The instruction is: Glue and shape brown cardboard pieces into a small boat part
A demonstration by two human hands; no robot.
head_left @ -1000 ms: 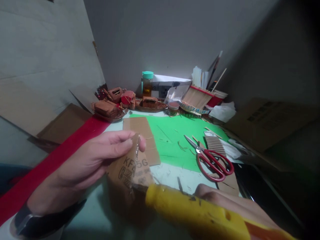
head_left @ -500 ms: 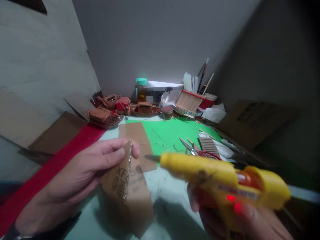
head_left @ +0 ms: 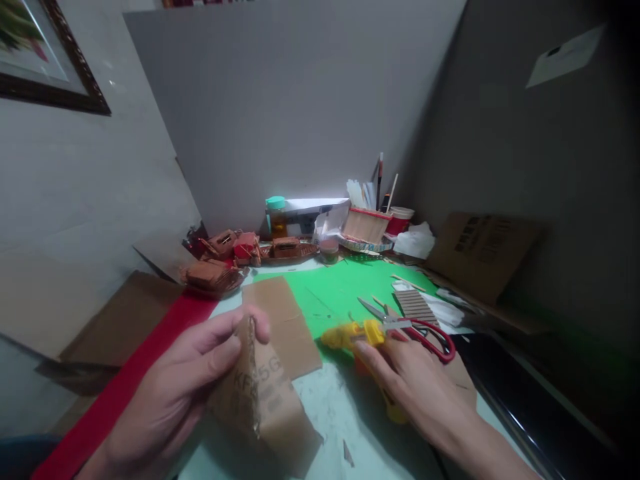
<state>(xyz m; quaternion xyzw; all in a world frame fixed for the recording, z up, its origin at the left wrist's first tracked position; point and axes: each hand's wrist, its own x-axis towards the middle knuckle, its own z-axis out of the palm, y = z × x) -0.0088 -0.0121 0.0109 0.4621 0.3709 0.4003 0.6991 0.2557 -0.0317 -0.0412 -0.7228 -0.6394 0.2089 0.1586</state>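
My left hand (head_left: 167, 390) pinches the upper end of a folded cardboard piece (head_left: 285, 417) with printed letters and a glued seam along its ridge. On the right, my right hand (head_left: 425, 383) is closed round a yellow hot glue gun (head_left: 345, 335), low over the table, its nozzle pointing left; my fingers partly hide its body. Just beyond that hand lie scissors (head_left: 437, 337) with red handles. Behind the folded piece, a flat cardboard sheet (head_left: 283, 310) rests partly on a green sheet (head_left: 335, 283).
Several brown model boats (head_left: 287, 250) line the back left, near a jar with a teal lid (head_left: 276, 217). A wooden holder (head_left: 367, 227) with sticks stands at back right. Corrugated cardboard (head_left: 415, 307) lies by the scissors. A black glossy object (head_left: 525, 407) is at right.
My right hand has carried the glue gun away from me and down toward the table by the scissors. My left hand still holds the folded cardboard. The view has tilted up.
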